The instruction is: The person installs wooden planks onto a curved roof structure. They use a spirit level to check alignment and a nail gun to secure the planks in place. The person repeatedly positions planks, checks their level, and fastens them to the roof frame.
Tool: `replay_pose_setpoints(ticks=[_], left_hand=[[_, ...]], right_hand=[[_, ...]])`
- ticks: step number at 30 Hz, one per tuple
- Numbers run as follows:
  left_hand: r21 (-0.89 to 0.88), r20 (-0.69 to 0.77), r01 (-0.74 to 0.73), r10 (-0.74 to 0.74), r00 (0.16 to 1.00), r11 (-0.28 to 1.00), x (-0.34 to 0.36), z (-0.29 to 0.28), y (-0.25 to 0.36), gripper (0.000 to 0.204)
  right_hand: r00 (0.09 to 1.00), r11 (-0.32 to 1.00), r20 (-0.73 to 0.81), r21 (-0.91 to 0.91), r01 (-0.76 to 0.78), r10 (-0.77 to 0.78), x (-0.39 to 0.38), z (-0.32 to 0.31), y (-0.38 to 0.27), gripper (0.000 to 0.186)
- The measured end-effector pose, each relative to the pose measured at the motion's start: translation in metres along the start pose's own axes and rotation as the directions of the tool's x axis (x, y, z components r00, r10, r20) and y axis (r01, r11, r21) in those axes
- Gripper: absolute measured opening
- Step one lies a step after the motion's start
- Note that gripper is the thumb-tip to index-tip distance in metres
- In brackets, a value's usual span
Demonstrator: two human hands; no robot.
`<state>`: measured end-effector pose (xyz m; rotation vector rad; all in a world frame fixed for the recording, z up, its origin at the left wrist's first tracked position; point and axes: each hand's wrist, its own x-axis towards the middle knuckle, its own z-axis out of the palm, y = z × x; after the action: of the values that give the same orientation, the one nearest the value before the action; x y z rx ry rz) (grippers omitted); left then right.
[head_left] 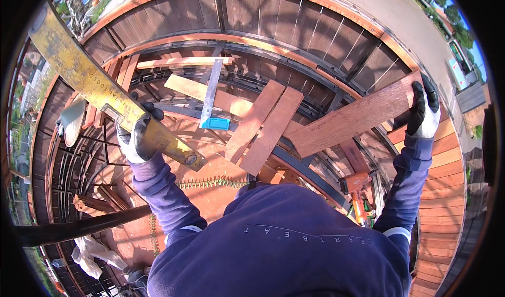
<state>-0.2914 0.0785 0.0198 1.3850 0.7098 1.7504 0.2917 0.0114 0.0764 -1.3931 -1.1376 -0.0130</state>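
A long yellow spirit level (79,68), scuffed and stained, slants from the upper left toward the middle. My left hand (138,136), in a white and dark glove, is closed around it near its lower end. On the right, my gloved right hand (425,108) grips the far end of a reddish-brown wooden board (357,114). The board's other end reaches the middle, close to two shorter boards (272,131) lying side by side. Just left of those lies a try square (214,123) with a blue handle and a metal blade. Parts of my left fingers are hidden behind the level.
A curved wooden plank wall (294,21) rises ahead. An orange nail gun (356,184) rests near my right forearm. A green coiled air hose (213,183) crosses the reddish floor. Wood offcuts (94,205) and a white cloth (94,255) lie at left, near a dark bar (84,226).
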Motion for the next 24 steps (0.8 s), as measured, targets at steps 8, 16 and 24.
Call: replay_pose_setpoints(ticks=[8,16,24], left_hand=[[0.059,-0.114,0.113,-0.106,0.988,0.992,-0.013,-0.043,0.005,0.048],[0.239,-0.268,0.215,-0.149,0.952,0.947,-0.063,-0.088,0.039,0.050],[0.192,-0.407,0.291,-0.194,0.893,0.937,-0.085,-0.110,0.041,0.048]], right_hand=[[0.815,0.740,0.461,0.397,-0.543,0.350,-0.075,0.252,0.048,0.027],[0.546,0.620,0.674,0.165,-0.767,0.498,-0.120,0.400,0.106,0.027],[0.670,0.924,0.702,-0.377,0.061,0.242,-0.118,0.417,0.130,0.042]])
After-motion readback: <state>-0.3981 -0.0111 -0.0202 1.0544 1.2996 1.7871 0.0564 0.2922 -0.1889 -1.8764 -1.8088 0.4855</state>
